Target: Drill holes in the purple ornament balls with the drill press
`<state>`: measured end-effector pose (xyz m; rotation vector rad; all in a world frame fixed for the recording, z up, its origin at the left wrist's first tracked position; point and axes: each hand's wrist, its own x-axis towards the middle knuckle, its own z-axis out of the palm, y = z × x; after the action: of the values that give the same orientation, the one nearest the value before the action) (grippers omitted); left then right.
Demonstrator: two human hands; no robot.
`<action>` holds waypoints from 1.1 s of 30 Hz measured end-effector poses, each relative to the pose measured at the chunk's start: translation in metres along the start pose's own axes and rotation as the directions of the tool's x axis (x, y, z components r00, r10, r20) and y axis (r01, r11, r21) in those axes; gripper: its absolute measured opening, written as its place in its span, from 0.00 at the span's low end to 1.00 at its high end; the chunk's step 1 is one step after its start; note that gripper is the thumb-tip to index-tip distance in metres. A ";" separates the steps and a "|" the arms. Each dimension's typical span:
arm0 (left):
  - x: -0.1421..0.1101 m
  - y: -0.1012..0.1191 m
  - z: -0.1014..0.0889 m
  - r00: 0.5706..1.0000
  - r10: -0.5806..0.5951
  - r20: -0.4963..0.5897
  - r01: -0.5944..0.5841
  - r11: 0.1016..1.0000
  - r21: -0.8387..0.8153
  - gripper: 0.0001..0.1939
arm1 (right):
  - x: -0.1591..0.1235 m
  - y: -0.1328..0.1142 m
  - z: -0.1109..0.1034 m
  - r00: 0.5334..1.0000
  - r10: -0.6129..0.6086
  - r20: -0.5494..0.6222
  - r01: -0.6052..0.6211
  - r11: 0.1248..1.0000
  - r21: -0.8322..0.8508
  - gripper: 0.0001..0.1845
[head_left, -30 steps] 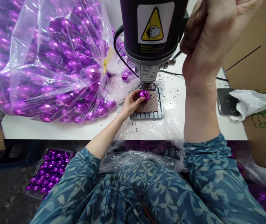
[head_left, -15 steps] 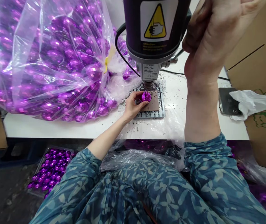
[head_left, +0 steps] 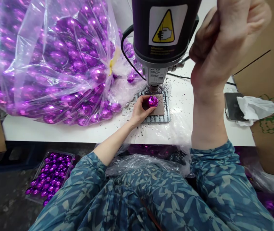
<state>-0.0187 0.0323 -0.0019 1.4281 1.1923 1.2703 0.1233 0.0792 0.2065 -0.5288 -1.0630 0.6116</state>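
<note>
My left hand (head_left: 139, 110) holds a shiny purple bauble (head_left: 153, 101) against a brown board (head_left: 160, 107) on a slotted metal base (head_left: 153, 119). The thin drill bit (head_left: 152, 93) of a bench drill press (head_left: 163, 29) touches the top of the bauble. My right hand (head_left: 225, 41) is raised beside the drill head, curled closed. A metal lever (head_left: 183, 60) runs from the head towards it, and the fingers around it are hidden.
A clear bag of purple baubles (head_left: 55, 64) fills the left of the white table (head_left: 43, 131). Dark shavings (head_left: 172, 96) are scattered around the base. To the right lie a phone (head_left: 231, 107) and white plastic (head_left: 257, 109). A tray of purple baubles (head_left: 50, 176) sits below the table.
The drill bit has come down onto the bauble, and the bauble sits a little further right. My right hand has curled tighter.
</note>
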 end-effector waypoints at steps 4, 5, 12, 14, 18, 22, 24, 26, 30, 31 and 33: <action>0.000 -0.005 -0.001 0.999 0.054 0.004 -0.054 0.997 0.055 0.24 | -0.018 0.003 -0.008 0.985 -0.175 0.010 0.175 0.984 -0.025 0.31; 0.001 -0.007 -0.001 0.997 0.075 0.011 -0.076 0.994 0.080 0.24 | -0.023 0.004 -0.010 0.980 -0.199 -0.003 0.199 0.979 -0.042 0.34; 0.004 -0.025 -0.003 0.973 0.222 0.056 -0.229 0.949 0.216 0.26 | -0.049 0.008 -0.020 0.957 -0.288 -0.024 0.285 0.954 -0.098 0.38; 0.004 -0.026 -0.003 0.969 0.242 0.052 -0.247 0.945 0.215 0.26 | -0.053 0.012 -0.023 0.954 -0.300 -0.024 0.298 0.952 -0.064 0.35; 0.003 -0.026 -0.002 0.969 0.241 0.048 -0.246 0.944 0.220 0.25 | -0.054 0.025 -0.028 0.921 -0.386 -0.055 0.386 0.922 -0.007 0.36; 0.003 -0.025 -0.002 0.969 0.242 0.049 -0.247 0.947 0.204 0.26 | -0.056 0.035 -0.033 0.909 -0.415 -0.040 0.416 0.909 0.013 0.39; 0.002 -0.025 -0.002 0.969 0.241 0.047 -0.246 0.949 0.199 0.26 | -0.060 0.037 -0.037 0.909 -0.416 -0.035 0.417 0.909 0.016 0.40; 0.002 -0.024 -0.002 0.971 0.235 0.045 -0.239 0.950 0.203 0.26 | -0.064 0.040 -0.042 0.909 -0.415 -0.034 0.414 0.910 -0.030 0.40; 0.002 -0.025 -0.002 0.973 0.228 0.040 -0.232 0.952 0.202 0.26 | -0.070 0.046 -0.049 0.914 -0.403 -0.036 0.385 0.893 -0.232 0.38; 0.003 -0.025 -0.001 0.972 0.231 0.037 -0.234 0.952 0.196 0.26 | -0.070 0.048 -0.051 0.908 -0.417 -0.036 0.396 0.884 -0.250 0.38; 0.003 -0.026 -0.001 0.971 0.238 0.030 -0.239 0.953 0.184 0.26 | -0.070 0.053 -0.054 0.890 -0.455 -0.021 0.437 0.866 -0.242 0.39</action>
<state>-0.0225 0.0396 -0.0266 1.7559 1.1856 1.3410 0.1371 0.0640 0.1059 -0.4805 -1.1412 0.0547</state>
